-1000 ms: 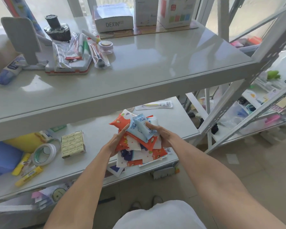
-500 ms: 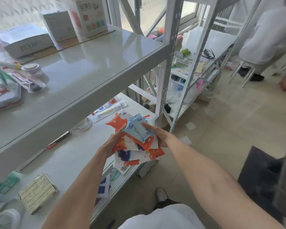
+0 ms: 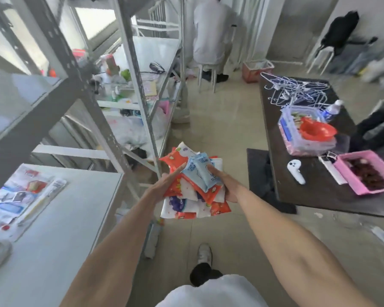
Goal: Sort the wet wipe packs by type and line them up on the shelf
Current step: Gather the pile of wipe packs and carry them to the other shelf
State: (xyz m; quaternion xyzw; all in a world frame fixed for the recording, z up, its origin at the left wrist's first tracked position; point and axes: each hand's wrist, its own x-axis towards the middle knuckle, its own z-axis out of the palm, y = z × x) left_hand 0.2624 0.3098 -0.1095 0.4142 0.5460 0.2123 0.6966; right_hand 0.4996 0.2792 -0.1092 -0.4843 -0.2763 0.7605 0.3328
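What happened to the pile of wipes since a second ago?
The person turned right, away from the shelf, carrying the pile of packs off it; the pile is now over the floor. Nothing was let go: the left hand and right hand hold it as before, blue pack on top.

Pale tiled floor [image 3: 226,120] stretches beyond the fingers [image 3: 214,171]. Left of them stand grey metal shelving units [image 3: 140,89], with a bright window [image 3: 95,21] behind. To the fingers' right, a dark surface [image 3: 319,191] carries a pink basket [image 3: 346,177] and tangled wire hangers [image 3: 297,89]. Far beyond the fingers, a person in white [image 3: 211,32] sits on a stool [image 3: 206,72].
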